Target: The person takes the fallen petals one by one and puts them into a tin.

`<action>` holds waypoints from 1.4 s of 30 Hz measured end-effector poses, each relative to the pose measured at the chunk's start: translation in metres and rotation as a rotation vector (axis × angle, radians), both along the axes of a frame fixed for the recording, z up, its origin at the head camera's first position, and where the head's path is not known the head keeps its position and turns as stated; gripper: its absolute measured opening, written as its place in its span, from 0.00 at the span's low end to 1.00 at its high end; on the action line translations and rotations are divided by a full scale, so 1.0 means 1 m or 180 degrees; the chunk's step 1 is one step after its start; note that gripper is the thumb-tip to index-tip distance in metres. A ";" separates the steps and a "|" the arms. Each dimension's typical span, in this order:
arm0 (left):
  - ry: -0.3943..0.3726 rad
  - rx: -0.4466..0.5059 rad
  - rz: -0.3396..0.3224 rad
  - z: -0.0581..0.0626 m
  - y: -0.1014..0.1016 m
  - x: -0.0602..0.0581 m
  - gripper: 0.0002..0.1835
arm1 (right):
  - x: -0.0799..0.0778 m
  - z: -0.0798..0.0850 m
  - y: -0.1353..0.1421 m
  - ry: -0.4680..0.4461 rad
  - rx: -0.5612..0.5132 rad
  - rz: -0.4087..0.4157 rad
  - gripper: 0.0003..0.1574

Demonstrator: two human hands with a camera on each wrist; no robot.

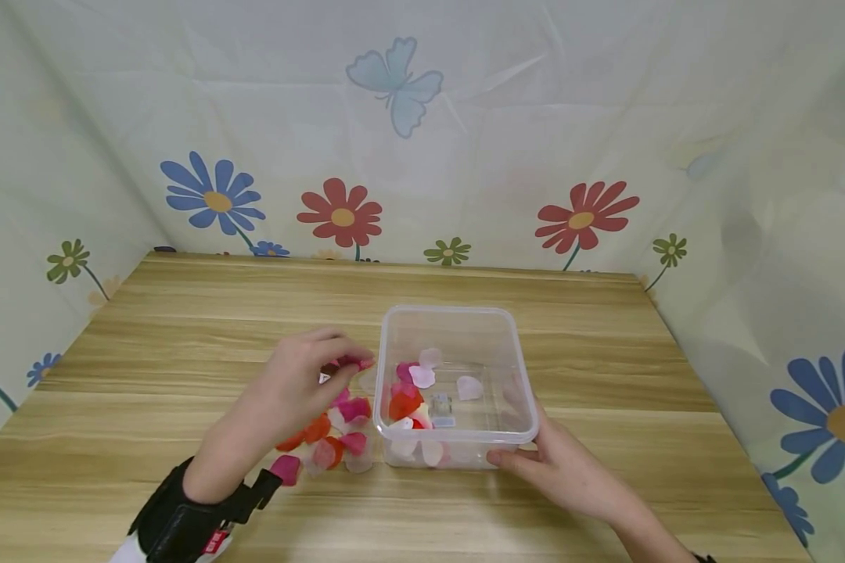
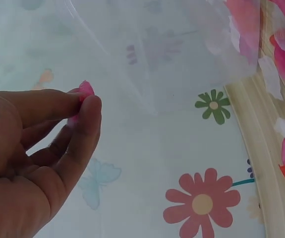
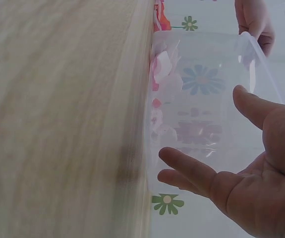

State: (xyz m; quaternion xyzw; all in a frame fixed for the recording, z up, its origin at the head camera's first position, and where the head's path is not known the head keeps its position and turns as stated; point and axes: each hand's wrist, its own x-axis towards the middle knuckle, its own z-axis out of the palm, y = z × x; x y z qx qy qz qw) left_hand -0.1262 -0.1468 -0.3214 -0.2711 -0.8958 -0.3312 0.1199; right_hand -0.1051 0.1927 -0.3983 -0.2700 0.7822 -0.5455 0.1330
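Note:
A pink petal (image 2: 85, 89) is pinched between the thumb and fingertips of my left hand (image 1: 306, 375), just left of the clear plastic container (image 1: 458, 434) and near its rim height. Inside that container lie several loose petals, among them a red-orange petal (image 1: 404, 403) and a white petal (image 1: 469, 388), mostly toward its left side. My right hand (image 1: 559, 469) rests at the container's front right corner. In the right wrist view its thumb and fingers (image 3: 192, 171) are spread and fairly straight against the see-through wall.
Left of the container, a loose pile of pink, red-orange and white petals (image 1: 354, 443) lies on the wooden table (image 1: 570, 328), partly hidden by my left forearm. A small clear object with a pale label (image 1: 441, 408) shows at the container's bottom. Flower-printed cloth (image 1: 465, 172) surrounds the table.

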 end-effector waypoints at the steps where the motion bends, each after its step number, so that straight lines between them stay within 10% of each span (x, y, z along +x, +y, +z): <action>1: 0.0049 0.0062 -0.0020 0.001 0.002 0.001 0.13 | 0.000 0.000 0.000 -0.0003 0.0005 -0.0005 0.55; 21: 0.0268 0.0268 -0.0798 -0.009 0.033 0.000 0.15 | 0.000 0.000 0.000 0.0005 0.0005 0.0003 0.56; 42: 0.0284 0.0129 0.0129 -0.018 0.002 -0.002 0.15 | 0.000 -0.001 -0.001 0.0159 0.0084 -0.0020 0.52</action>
